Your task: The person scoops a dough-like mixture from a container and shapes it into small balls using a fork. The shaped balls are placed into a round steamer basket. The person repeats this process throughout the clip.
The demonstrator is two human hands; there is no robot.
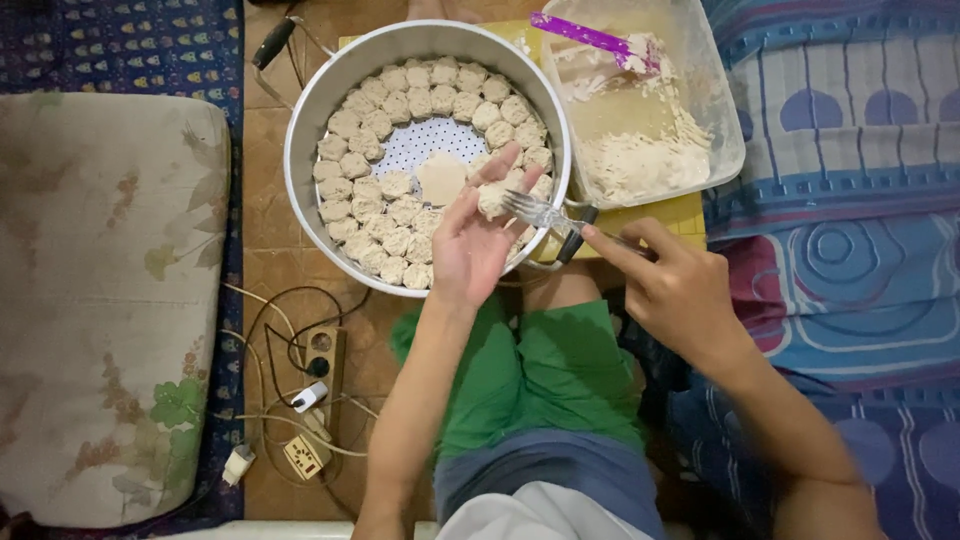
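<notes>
Just off the tip of my right grip (668, 285), the fork (548, 213) runs w/ its long axis pointing up-left, tines ending at the dumpling (492, 199) that sits on the fingers of my left grip (470, 240). Right grip is pinched together on the fork's clear handle; left grip is apart, palm up, fingers spread, cradling the dumpling. So the piece lies up-left of the right grip & directly on the left one; left is the nearer hand, touching it.

Beyond the left grip, the round metal steamer pan (310, 120) holds the formed dumplings in rings, approx 45, can't count exactly where my hand covers them. One flat round wrapper (441, 177) lies on the bare perforated patch in the middle, just past my left fingertips.

Up-right of the right grip: one clear plastic tub (722, 120) w/ pale filling mix (640, 160) & one purple spatula (590, 36) resting in it. Counts: 1 fork, 1 pan, 1 tub, 1 spatula, 1 loose wrapper. Pan & tub sit on a yellow board (680, 215) on the floor.
</notes>
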